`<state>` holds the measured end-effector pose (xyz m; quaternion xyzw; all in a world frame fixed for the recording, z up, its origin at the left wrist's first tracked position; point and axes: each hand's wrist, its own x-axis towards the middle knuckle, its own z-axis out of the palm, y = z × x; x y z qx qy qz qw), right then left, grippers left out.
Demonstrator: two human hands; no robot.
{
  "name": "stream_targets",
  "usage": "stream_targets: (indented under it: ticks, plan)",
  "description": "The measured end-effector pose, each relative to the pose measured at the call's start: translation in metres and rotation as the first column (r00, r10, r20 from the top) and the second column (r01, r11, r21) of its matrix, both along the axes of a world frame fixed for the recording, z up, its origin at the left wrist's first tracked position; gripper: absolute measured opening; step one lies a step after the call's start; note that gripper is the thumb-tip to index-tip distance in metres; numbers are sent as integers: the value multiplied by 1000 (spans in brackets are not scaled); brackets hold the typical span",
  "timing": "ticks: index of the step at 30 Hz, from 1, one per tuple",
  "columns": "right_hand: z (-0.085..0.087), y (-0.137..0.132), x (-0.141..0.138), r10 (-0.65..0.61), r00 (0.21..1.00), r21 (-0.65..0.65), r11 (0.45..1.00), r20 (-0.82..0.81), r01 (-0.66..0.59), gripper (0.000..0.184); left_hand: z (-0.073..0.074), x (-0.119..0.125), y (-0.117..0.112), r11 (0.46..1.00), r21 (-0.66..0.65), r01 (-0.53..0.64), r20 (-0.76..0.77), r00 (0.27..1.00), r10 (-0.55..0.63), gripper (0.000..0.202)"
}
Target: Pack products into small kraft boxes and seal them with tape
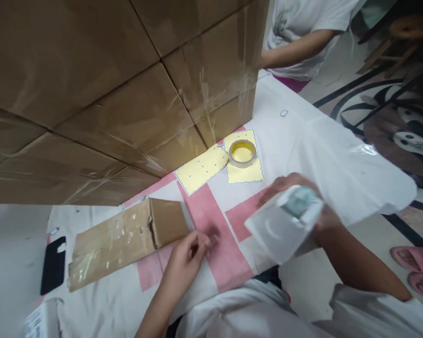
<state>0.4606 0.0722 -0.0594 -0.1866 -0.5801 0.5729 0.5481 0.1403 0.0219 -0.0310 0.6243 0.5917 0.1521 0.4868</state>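
Note:
My right hand (327, 213) is wrapped round a white packet or small box (270, 230) with a blurred green-grey patch at its upper end. The packet is tilted and held above the right side of the table cloth. Near the middle of the cloth, my left hand (186, 256) is closed, thumb and fingers pinched together. Motion smears its fingertips, so whatever they may hold cannot be made out. Beside that hand lies a long brown cardboard box (113, 239) with clear tape on it. A roll of tape (242, 162) rests on a yellow scalloped paper (245, 176).
A tall wall of taped cartons (127, 103) stands along the table's far left side. Another yellow paper (200, 170) lies at its foot. A black phone-case-like item (52, 265) is at the left. Across the table, a person's arm (299, 49) reaches behind the cartons.

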Motion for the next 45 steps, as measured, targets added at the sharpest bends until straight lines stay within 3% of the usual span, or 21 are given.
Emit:
stream_targets:
  ticks: [2,3,5,7,9,12,16,19,23,26,27,28,29,30,31,32,33,34,37,40,45]
  plan:
    - [9,-5,19,-294,953,33,956,75,292,57,3,-10,-11,997,-71,15,-6,1000,-15,31]
    - [12,-4,29,-445,882,93,895,156,436,56,6,-13,-16,996,-93,16,-19,1000,-18,32]
    - [12,6,47,-678,671,223,734,300,641,52,13,-19,-22,995,-98,15,-49,999,-20,33]
    - [6,24,60,-785,470,295,598,404,745,48,19,-23,-24,996,-83,19,-54,998,-23,33]
    - [-5,47,68,-807,327,303,510,491,805,44,22,-27,-26,997,-68,27,-47,998,-31,31]
    - [-26,75,71,-787,206,297,442,582,847,45,22,-31,-29,997,-58,48,-29,998,-49,29]
    - [-49,90,65,-703,48,322,385,709,865,55,19,-38,-33,999,-30,38,-17,999,-38,29]
    - [-58,91,63,-650,-18,345,380,760,858,58,18,-44,-35,1000,-4,15,-11,1000,-15,28]
    - [-55,90,66,-578,-60,332,377,814,865,64,18,-56,-38,1000,18,-3,3,1000,3,29]
    - [-28,81,49,-621,-163,413,284,767,865,71,19,-69,-42,996,67,-62,28,998,60,29]
    - [-14,75,35,-680,-161,450,271,715,851,67,20,-73,-43,991,89,-99,41,995,95,28]
    - [2,66,17,-746,-116,480,293,655,827,59,22,-76,-44,984,114,-138,56,990,132,28]
    - [18,55,-6,-800,5,485,369,600,793,45,24,-79,-44,974,138,-179,69,983,171,27]
    - [34,42,-31,-791,203,461,520,577,719,30,26,-82,-45,960,166,-224,81,974,213,27]
    - [50,29,-58,-711,405,433,684,575,587,19,28,-83,-46,943,198,-269,92,963,255,26]
    - [63,16,-86,-594,569,419,805,569,421,15,31,-84,-47,921,235,-312,102,950,295,25]
    - [74,3,-113,-452,680,406,882,578,241,14,34,-83,-48,897,271,-348,115,937,329,24]
    - [83,-9,-138,-325,731,388,917,600,89,20,37,-82,-49,871,308,-383,132,924,359,23]
    - [98,-28,-194,-140,723,366,916,676,-164,29,45,-78,-53,789,410,-458,181,889,422,18]
    - [103,-30,-222,-89,703,353,904,706,-241,9,49,-75,-60,701,477,-531,226,844,486,14]
    - [121,-15,-240,-92,698,446,826,710,-345,21,46,-89,-67,657,337,-674,332,738,587,27]
